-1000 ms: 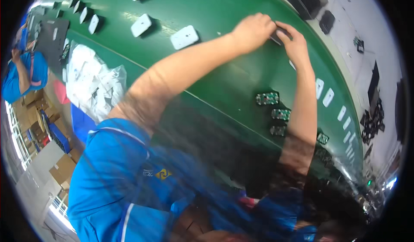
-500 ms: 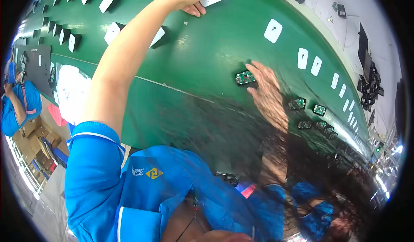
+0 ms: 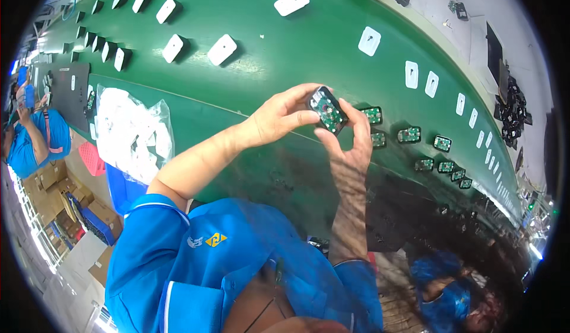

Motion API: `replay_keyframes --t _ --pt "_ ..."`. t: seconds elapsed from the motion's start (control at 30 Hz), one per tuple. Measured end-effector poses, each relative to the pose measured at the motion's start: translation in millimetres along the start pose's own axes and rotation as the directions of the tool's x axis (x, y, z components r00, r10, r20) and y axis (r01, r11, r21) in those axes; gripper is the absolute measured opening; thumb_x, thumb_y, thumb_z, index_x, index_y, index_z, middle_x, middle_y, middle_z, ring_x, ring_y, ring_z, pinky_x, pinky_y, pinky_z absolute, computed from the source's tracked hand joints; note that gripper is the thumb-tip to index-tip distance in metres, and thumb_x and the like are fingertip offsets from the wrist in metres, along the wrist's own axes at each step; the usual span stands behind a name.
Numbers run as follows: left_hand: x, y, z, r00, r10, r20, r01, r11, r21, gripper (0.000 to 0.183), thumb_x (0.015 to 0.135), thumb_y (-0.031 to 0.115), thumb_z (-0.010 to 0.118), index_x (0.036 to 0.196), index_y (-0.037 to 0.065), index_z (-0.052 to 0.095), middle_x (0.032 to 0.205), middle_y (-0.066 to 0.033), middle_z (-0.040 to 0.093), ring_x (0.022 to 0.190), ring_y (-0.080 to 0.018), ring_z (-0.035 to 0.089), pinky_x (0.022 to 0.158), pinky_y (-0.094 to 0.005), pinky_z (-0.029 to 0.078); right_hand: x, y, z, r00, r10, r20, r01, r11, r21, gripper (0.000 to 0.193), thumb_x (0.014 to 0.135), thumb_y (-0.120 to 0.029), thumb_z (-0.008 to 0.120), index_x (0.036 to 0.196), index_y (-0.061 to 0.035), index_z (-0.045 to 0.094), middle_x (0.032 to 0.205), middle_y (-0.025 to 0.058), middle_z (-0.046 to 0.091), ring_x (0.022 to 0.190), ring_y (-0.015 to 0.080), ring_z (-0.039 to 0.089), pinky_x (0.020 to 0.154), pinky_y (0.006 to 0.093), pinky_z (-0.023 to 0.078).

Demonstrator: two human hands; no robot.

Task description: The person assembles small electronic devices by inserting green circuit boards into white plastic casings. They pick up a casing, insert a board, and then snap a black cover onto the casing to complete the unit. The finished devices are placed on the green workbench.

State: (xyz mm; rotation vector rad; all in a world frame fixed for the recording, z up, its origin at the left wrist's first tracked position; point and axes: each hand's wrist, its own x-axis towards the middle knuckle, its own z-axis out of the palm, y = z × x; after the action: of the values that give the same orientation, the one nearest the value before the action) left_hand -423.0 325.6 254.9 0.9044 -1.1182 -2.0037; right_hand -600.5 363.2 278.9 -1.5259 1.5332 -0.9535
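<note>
My left hand (image 3: pixel 278 118) and my right hand (image 3: pixel 351 138) hold a black housing with a green circuit board (image 3: pixel 328 111) between them, tilted above the green work surface. Left fingers and thumb grip its left side; the right thumb and fingers close on its right edge. Just beyond my right hand lie further open housings with boards (image 3: pixel 372 115), partly hidden by it. More of these boards (image 3: pixel 408 134) sit in rows to the right. Farther away, a white cover (image 3: pixel 291 3) and another white cover (image 3: pixel 369 41) lie flat.
White-topped black boxes (image 3: pixel 222 50) stand in rows at the far left. A clear bag of white parts (image 3: pixel 132 131) lies by my left arm, over a blue bin (image 3: pixel 123 186). Other people in blue sit at the left (image 3: pixel 50 134) and lower right. Loose hair blurs the lower right.
My left hand has let go of the white cover at the far side and come back to the middle. Both hands now hold a board housing, raised off the surface.
</note>
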Motion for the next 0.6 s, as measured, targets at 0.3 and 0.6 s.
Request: replay_keyframes --t 0.3,0.6 --pt "-25 17 25 0.995 -0.030 0.098 0.030 1.000 0.005 0.053 0.088 0.008 0.062 0.136 0.001 0.041 0.124 -0.0058 0.053 0.114 -0.0150 0.051 0.099 -0.0323 0.043 -26 -36 -19 0.959 -0.275 -0.072 0.255 0.945 -0.204 0.018 0.074 -0.006 0.073 0.091 -0.0080 0.068 0.095 0.0043 0.059 0.089 0.0213 0.053 0.077 0.0336 0.042" --pt "-33 18 42 0.985 -0.077 0.152 0.056 0.989 0.136 0.054 0.085 0.007 0.065 0.134 0.001 0.043 0.123 -0.0066 0.054 0.115 -0.0159 0.051 0.102 -0.0335 0.041 -48 -38 -33 0.972 -0.228 -0.062 0.220 0.968 -0.119 0.014 0.077 -0.002 0.069 0.090 -0.0039 0.065 0.087 0.0079 0.060 0.082 0.0236 0.056 0.071 0.0335 0.046"
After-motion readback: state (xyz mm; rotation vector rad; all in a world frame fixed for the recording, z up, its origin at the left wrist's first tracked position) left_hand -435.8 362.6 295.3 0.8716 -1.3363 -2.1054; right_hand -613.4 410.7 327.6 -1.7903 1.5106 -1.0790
